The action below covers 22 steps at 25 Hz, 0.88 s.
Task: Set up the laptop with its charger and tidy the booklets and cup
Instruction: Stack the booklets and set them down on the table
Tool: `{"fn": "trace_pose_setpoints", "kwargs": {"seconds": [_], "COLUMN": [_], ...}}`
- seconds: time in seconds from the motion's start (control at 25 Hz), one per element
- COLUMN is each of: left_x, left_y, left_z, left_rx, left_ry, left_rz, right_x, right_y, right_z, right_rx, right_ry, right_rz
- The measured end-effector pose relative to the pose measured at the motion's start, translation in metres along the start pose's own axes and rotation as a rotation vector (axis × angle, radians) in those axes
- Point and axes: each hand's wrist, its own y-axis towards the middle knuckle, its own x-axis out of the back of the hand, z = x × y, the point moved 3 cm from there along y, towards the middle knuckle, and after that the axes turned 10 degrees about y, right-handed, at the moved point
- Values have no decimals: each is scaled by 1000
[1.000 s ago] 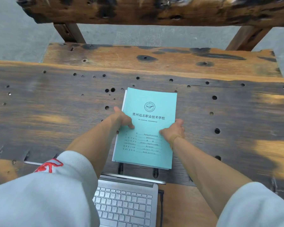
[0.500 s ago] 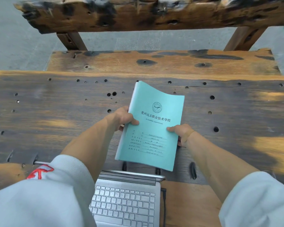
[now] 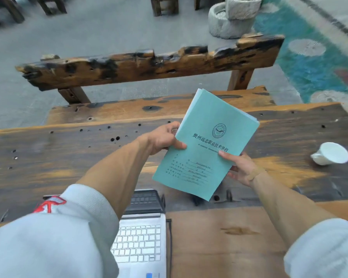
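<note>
A stack of teal booklets is held up above the wooden table, tilted to the right. My left hand grips its left edge, thumb on the cover. My right hand holds its lower right edge, fingers underneath. A white cup lies on its side on the table at the right. The open silver laptop sits at the near edge, partly hidden by my left sleeve. A dark cable runs along its right side.
A rough wooden bench stands beyond the table's far edge. A stone millstone sits on the grey floor behind it. A teal painted patch covers the floor at the right.
Both hands have lifted the booklets off the table and tilted them to the right. My view has swung up and right, bringing the cup and floor into sight.
</note>
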Motion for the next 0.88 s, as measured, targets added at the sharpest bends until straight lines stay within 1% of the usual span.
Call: {"fn": "trace_pose_setpoints", "kwargs": {"seconds": [0.12, 0.24, 0.36, 0.52, 0.6, 0.68, 0.8, 0.88], "left_x": [-53, -105, -152, -198, -215, -225, -234, -237], "left_y": [-13, -23, -31, -45, -54, -62, -71, -75], "left_z": [-10, 0, 17, 51, 69, 85, 105, 119], "left_rx": [-60, -113, -131, -118, -117, -101, -71, -48], "left_ry": [-54, -94, -48, -73, -92, -100, -65, -45], "left_rz": [-13, -106, -233, -283, -279, -258, -219, -219], "right_x": [48, 88, 124, 155, 167, 178, 188, 188], "right_y": [-37, -70, -95, -118, -127, -133, -141, -145], "right_z": [23, 30, 24, 1, -15, -33, -59, -73], "right_rx": [117, 217, 317, 404, 409, 371, 313, 303], "right_ry": [-31, -96, -275, -421, -464, -478, -498, -534], "right_rz": [-33, -73, -140, -165, -166, -173, -184, -173]}}
